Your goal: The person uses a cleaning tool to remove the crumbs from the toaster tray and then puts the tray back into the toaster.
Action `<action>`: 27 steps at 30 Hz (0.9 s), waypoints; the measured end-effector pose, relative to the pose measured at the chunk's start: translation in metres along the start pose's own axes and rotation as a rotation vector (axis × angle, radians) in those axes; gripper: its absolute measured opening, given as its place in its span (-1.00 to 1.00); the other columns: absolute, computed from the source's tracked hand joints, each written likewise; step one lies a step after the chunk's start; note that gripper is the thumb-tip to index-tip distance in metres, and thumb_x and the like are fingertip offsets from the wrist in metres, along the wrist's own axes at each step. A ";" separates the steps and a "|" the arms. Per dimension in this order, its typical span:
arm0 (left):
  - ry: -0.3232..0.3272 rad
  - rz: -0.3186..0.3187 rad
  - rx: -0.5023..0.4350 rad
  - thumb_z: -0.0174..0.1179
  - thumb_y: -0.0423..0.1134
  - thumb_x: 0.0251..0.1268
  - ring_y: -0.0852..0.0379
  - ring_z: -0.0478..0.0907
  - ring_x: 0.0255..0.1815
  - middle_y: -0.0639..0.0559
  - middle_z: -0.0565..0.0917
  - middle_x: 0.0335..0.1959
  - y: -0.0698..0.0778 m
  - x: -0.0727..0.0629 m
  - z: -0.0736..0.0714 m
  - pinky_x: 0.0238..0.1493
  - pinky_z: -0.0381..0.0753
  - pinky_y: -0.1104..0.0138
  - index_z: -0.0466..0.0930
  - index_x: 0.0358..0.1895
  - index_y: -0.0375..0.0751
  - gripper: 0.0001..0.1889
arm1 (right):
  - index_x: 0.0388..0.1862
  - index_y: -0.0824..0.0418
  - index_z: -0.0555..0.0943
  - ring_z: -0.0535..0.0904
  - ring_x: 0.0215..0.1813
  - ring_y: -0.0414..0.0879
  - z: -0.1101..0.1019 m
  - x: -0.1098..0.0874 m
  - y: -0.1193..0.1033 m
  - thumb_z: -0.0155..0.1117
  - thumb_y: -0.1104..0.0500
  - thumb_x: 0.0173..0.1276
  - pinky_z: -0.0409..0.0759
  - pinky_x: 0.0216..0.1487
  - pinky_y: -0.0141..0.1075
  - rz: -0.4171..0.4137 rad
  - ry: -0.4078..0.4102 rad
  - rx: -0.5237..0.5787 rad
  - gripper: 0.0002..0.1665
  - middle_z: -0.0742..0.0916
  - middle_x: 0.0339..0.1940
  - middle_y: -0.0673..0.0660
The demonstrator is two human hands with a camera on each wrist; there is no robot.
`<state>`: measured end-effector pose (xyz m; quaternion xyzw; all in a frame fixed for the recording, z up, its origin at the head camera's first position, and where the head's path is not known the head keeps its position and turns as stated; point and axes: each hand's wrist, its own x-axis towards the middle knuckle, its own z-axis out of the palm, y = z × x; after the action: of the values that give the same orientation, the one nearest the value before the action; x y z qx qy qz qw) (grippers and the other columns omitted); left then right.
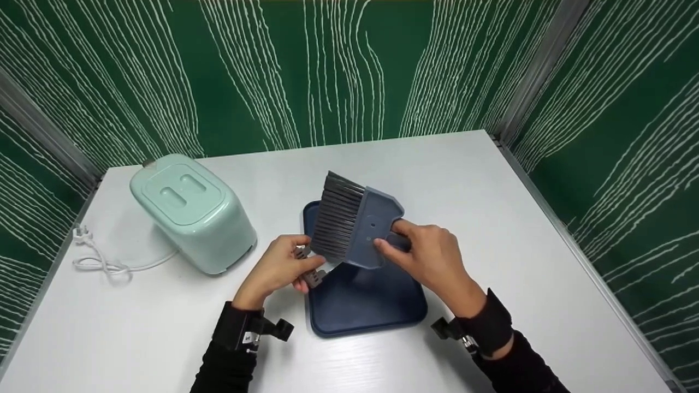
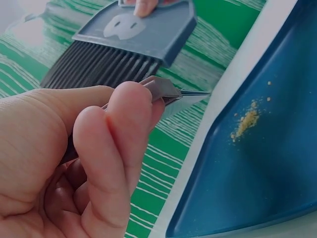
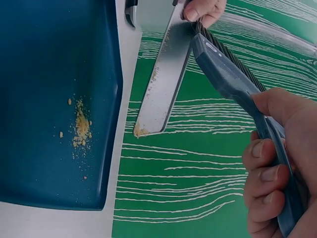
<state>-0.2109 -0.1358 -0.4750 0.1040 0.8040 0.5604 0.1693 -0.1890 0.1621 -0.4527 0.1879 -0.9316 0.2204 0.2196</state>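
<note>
My left hand [image 1: 276,266] pinches the brown end of a narrow metal crumb tray [image 3: 166,84] between thumb and fingers. Yellowish crumbs cling along that tray, most of them at its far corner. In my right hand [image 1: 435,255] is the handle of a blue-grey brush [image 1: 375,228] with dark bristles. The bristles are close to my left fingers and the crumb tray's held end; whether they touch the metal I cannot tell. Below both hands lies a dark blue tray [image 1: 363,314], with a small heap of crumbs [image 3: 81,126] on it.
A mint-green toaster [image 1: 218,229] with a lid stands to the left on the white table [image 1: 475,180]. Its white cord and plug [image 1: 104,263] lie at the left side. Green walls [image 1: 355,71] with white lines enclose the table at the back and sides.
</note>
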 end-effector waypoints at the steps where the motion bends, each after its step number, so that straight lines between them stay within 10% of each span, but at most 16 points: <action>1: -0.001 -0.002 0.003 0.38 -0.30 0.39 0.22 0.60 -0.82 0.05 0.66 -0.69 0.000 0.000 0.000 -0.73 0.65 0.29 0.67 -0.04 -0.30 -0.80 | -0.44 0.07 0.52 0.24 -0.61 -0.22 0.000 0.000 0.000 0.55 -0.15 0.38 0.13 -0.54 -0.35 -0.003 -0.007 -0.002 -0.53 0.22 -0.65 -0.17; 27: 0.019 0.018 0.048 0.38 -0.31 0.40 0.21 0.61 -0.82 0.02 0.63 -0.66 -0.001 -0.001 -0.001 -0.69 0.71 0.14 0.62 -0.04 -0.31 -0.80 | -0.49 0.06 0.48 0.25 -0.66 -0.16 -0.014 -0.013 0.021 0.58 -0.12 0.34 0.07 -0.62 -0.33 -0.064 -0.045 -0.167 -0.52 0.31 -0.71 -0.13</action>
<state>-0.2107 -0.1374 -0.4758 0.1097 0.8179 0.5434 0.1541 -0.1830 0.1898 -0.4543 0.2037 -0.9449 0.1307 0.2204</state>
